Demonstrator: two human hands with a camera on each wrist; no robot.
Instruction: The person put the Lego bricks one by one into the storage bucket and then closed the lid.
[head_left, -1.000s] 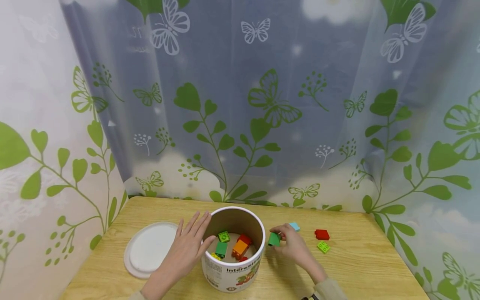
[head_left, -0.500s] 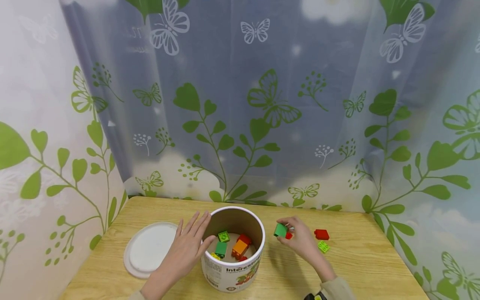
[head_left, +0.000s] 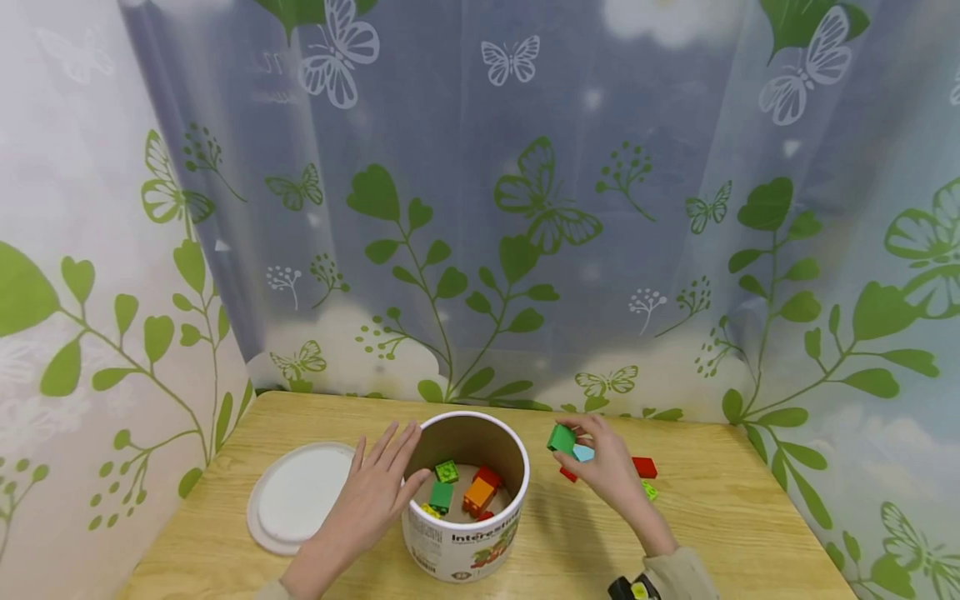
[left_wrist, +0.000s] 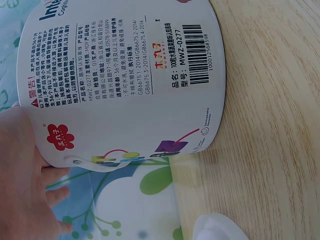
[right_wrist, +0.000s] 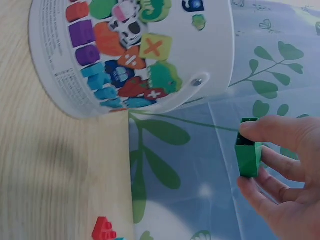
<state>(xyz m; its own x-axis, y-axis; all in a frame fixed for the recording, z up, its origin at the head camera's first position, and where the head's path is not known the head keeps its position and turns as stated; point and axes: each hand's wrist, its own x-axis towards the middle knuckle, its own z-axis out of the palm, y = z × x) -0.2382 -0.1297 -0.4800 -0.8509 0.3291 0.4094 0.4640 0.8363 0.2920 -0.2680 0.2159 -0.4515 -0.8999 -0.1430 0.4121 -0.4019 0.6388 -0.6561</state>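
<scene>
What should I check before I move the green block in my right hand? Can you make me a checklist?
1. Right hand pinches the green block: ok.
2. Bucket stands upright with its top open: ok.
3. Lid lies off to the left: ok.
4. Left hand is at the bucket's rim: ok.
5. Green block is over the bucket: not ok, it's to the right.
6. Grip is firm enough: cannot tell.
</scene>
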